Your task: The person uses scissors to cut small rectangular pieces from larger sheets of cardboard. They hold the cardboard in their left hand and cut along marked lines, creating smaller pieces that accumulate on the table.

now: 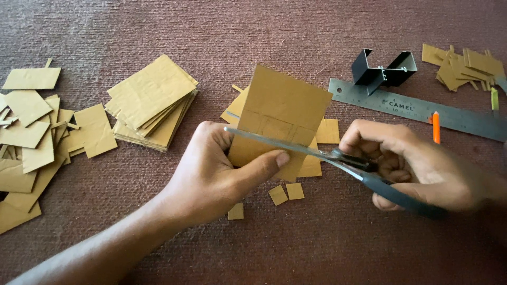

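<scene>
Your left hand (211, 169) is pinching the lower edge of a brown cardboard piece (280, 113), thumb across its front, holding it upright above the maroon carpet (296, 31). Your right hand (417, 163) is gripping the dark-handled scissors (338, 157), their blades lying across the card's face along pencilled lines. Small cut squares (286, 192) are lying just below, a cardboard stack (150, 100) to the left, a steel ruler (417, 108) beyond
</scene>
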